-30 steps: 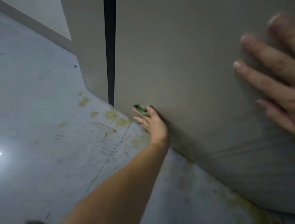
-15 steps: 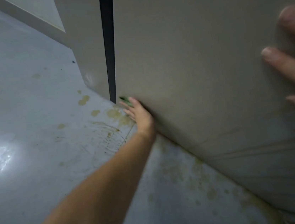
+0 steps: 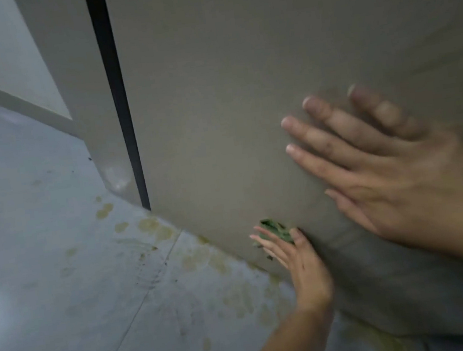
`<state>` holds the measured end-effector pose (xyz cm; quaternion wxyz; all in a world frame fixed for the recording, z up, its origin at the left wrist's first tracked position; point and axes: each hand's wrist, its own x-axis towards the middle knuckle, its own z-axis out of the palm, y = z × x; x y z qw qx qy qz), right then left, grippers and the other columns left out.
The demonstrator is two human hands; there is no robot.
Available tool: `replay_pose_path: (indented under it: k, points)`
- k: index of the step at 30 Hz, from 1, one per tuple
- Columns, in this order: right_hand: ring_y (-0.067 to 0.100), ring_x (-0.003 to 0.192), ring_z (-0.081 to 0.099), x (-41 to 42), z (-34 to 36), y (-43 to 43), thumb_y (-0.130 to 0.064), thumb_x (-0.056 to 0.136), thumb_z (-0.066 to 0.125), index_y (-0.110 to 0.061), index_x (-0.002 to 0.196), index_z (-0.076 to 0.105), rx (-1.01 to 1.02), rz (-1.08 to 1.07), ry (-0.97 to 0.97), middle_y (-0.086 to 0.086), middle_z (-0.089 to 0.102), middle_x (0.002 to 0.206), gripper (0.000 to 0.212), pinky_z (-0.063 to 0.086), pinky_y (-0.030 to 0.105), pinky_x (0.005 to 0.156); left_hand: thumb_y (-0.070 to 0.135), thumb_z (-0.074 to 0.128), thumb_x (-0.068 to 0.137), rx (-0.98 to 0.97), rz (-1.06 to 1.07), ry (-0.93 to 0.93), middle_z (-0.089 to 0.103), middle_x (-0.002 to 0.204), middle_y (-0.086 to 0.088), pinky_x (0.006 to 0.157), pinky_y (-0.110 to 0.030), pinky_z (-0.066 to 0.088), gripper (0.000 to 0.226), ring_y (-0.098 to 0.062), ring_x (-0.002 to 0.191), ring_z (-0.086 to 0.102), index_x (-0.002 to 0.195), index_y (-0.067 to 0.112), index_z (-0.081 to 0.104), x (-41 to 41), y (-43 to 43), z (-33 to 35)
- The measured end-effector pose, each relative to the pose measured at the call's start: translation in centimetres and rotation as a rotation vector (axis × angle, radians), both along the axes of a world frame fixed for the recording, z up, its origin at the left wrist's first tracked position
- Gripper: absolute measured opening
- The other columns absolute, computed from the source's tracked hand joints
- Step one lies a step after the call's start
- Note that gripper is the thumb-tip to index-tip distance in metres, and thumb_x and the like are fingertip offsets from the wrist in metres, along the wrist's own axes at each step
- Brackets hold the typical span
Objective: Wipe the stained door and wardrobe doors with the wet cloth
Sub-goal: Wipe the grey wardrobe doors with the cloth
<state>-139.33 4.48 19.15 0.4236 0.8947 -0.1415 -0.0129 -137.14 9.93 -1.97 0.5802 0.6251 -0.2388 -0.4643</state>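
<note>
A tall beige wardrobe door [image 3: 228,88] fills the upper right of the head view. My left hand [image 3: 299,266] presses a green wet cloth [image 3: 276,229] flat against the door's bottom edge, just above the floor; only a bit of the cloth shows past my fingers. My right hand [image 3: 393,173] lies flat on the door higher up and to the right, fingers spread, holding nothing. It is blurred.
A dark vertical gap [image 3: 117,101] separates this door from the neighbouring beige panel [image 3: 73,86]. The grey tiled floor [image 3: 45,256] has yellowish stains [image 3: 155,228] and smears along the door's base. A skirting board [image 3: 11,100] runs along the wall at far left.
My left hand with the cloth has slid right along the door's bottom edge, away from the dark gap. My right hand has moved left and down into fuller view.
</note>
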Motion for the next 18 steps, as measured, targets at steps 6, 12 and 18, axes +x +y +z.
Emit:
replay_pose_path:
  k: [6,12,18]
  points:
    - [0.028,0.154,0.024,-8.3,4.4,2.6,-0.028,0.093,0.051,-0.004,0.156,0.033,-0.022,-0.116,-0.034,0.01,0.023,0.167,0.07,0.019,0.046,0.124,0.061,0.016,0.105,-0.418,0.108,-0.518,-0.035,0.165,0.005,0.124,-0.032,-0.016,0.067,-0.025,0.153,-0.031,0.157,0.044,-0.021,0.4,-1.0,5.4]
    - [0.032,0.153,0.026,-10.8,8.2,4.3,-0.032,0.098,0.043,-0.003,0.153,0.039,-0.07,-0.216,-0.31,0.012,0.027,0.166,0.063,0.02,0.052,0.123,0.049,0.019,0.109,-0.708,0.062,-1.218,-0.031,0.166,-0.01,0.127,-0.047,-0.007,0.06,-0.042,0.153,-0.023,0.163,0.031,-0.002,5.7,-3.3,18.3]
    - [0.033,0.148,0.036,-12.6,11.1,5.5,-0.031,0.095,0.045,-0.002,0.146,0.051,-0.052,-0.218,-0.543,0.015,0.04,0.159,0.059,0.027,0.053,0.12,0.045,0.036,0.105,-0.833,-0.098,-1.652,-0.03,0.166,-0.002,0.127,-0.047,-0.011,0.069,-0.041,0.153,-0.026,0.161,0.036,-0.001,6.8,-3.5,32.4]
